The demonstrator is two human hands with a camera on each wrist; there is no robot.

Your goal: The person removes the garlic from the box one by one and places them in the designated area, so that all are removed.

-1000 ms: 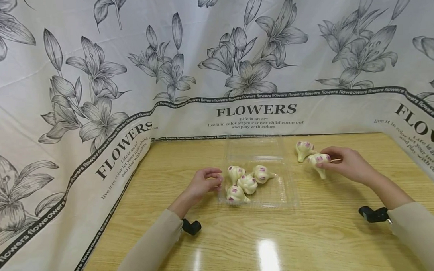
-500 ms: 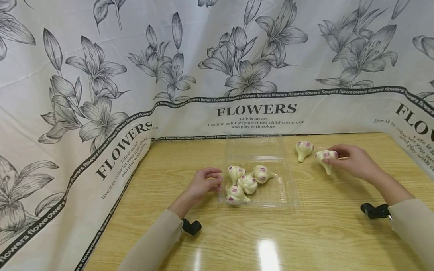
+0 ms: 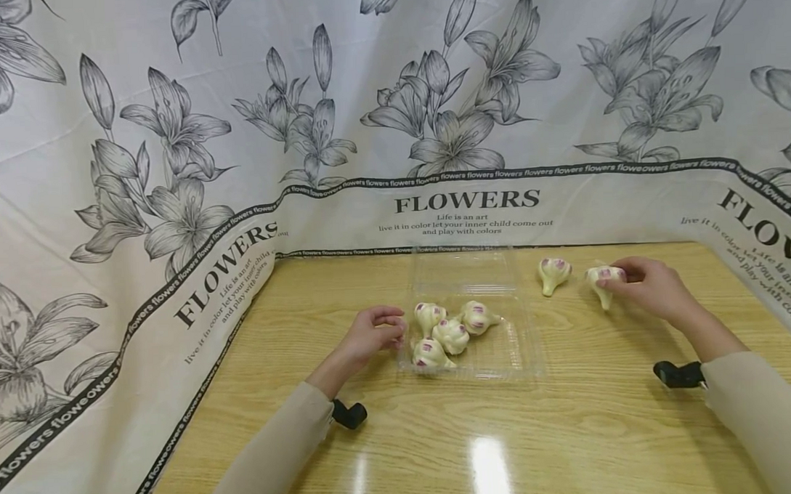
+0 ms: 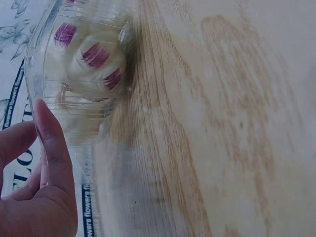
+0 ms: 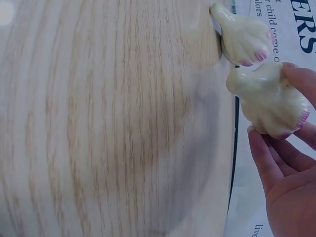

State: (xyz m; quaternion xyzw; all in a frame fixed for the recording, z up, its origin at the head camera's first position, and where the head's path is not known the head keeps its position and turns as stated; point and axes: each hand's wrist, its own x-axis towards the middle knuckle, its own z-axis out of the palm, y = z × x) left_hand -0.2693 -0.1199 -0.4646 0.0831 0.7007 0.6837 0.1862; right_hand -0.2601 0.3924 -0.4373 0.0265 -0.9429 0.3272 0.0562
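Observation:
My right hand [image 3: 655, 289] holds a garlic bulb [image 3: 602, 277], cream with purple patches, between thumb and fingers. In the right wrist view the held garlic bulb [image 5: 269, 101] points its stem toward the left. Another garlic bulb [image 3: 554, 274] lies on the table just left of it. At the centre stands a clear plastic clamshell box [image 3: 504, 356] with its lid [image 3: 463, 270] folded back. Several garlic bulbs [image 3: 451, 336] lie in the box's left part. My left hand [image 3: 370, 333] pinches the box's left rim; the left wrist view shows fingers on both sides of the rim [image 4: 33, 74].
The wooden table [image 3: 416, 450] reaches back to a white curtain [image 3: 342, 220] printed with flowers and lettering, which also rises along the left and right sides. Black camera mounts [image 3: 349, 414] stick out beneath both wrists.
My right hand has moved to the right and slightly back with its garlic bulb, widening the gap to the bulb on the table. My left hand has stayed at the box.

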